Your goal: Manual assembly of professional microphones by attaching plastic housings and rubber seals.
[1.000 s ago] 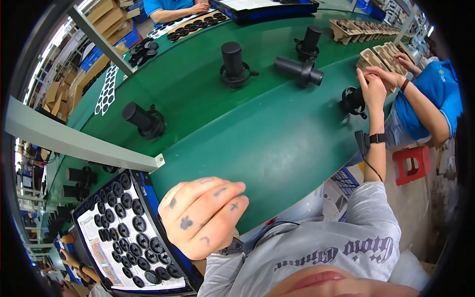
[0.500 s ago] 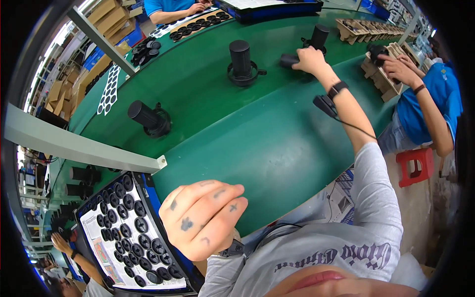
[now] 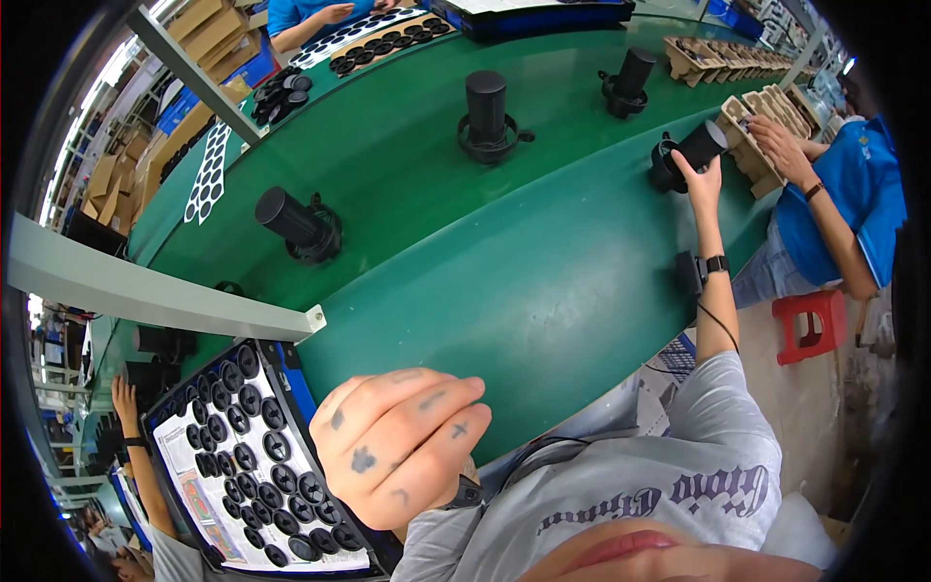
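My right hand [image 3: 702,177] grips a black cylinder with a ring-shaped base [image 3: 701,143], tilted at the right end of the green work surface, close to a brown moulded tray. My left hand [image 3: 398,441] is closed near the front edge, its fingers curled together; whatever it may hold is hidden. Similar black cylinders stand in round bases on the green belt: one at the left [image 3: 287,215], one in the middle [image 3: 487,112] and one farther right [image 3: 635,76].
A blue-rimmed tray [image 3: 299,380] of round black parts sits left of my left hand. A pale metal post [image 3: 165,291] crosses there. At right, a co-worker in blue [image 3: 842,199] reaches over brown moulded trays [image 3: 739,145]. A red stool [image 3: 809,325] stands below.
My right hand has carried a black cylinder off the belt, rightward and nearer. The standing cylinders have shifted slightly right. The right co-worker's hand no longer shows a black part. My left hand stays closed.
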`<state>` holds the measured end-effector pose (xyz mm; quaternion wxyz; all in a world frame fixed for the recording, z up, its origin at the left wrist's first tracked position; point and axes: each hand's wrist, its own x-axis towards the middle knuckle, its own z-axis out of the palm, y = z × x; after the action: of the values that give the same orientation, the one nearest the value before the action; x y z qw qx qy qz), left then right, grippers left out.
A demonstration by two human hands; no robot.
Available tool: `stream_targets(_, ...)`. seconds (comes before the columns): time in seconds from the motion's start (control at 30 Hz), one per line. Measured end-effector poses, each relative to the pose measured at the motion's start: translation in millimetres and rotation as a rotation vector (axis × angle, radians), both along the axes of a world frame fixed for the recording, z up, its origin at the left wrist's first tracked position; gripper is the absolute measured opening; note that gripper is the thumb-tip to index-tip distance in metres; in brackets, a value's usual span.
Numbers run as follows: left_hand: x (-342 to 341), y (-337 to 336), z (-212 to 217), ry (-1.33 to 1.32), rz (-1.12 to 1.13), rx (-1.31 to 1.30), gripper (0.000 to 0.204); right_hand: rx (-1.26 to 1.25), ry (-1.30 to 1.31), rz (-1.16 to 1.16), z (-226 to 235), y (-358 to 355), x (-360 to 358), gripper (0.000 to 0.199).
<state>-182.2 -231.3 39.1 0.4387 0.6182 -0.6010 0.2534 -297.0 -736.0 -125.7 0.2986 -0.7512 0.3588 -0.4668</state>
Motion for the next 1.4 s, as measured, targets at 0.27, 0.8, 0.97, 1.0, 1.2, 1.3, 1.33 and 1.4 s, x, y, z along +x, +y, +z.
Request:
stream_targets(0.27,0,-1,0,0.004,0.01,0.056,0.019,-0.853,-0.146,0.07,109,96,60,0.038)
stream_targets(0.8,11,-13,-9,0.01,0.081,0.002,0.018,-0.168,0.965,-0.278,93,-135,193,0.067)
stream_targets(0.97,17,-11,-10,-0.006,0.073,-0.028,0.018,-0.601,0.801,-0.203,68,-105,177,0.032)
stream_targets(1.0,17,-13,-10,-0.015,0.073,-0.054,0.014,-0.684,0.736,-0.101,73,-103,177,0.036)
stream_targets(1.2,7,-13,-10,-0.042,0.113,-0.045,0.019,-0.512,0.705,0.818,144,83,194,0.097)
stream_targets(1.3,-1,-15,-7,-0.025,0.108,-0.042,0.022,-0.534,0.924,0.86,144,108,207,0.096)
stream_targets(1.33,-4,-13,-3,-0.047,0.094,-0.043,0.022,-0.575,0.906,0.872,134,104,215,0.089)
stream_targets(1.4,-4,-7,0,-0.087,0.054,-0.072,0.021,-0.599,0.827,0.798,113,113,224,0.066)
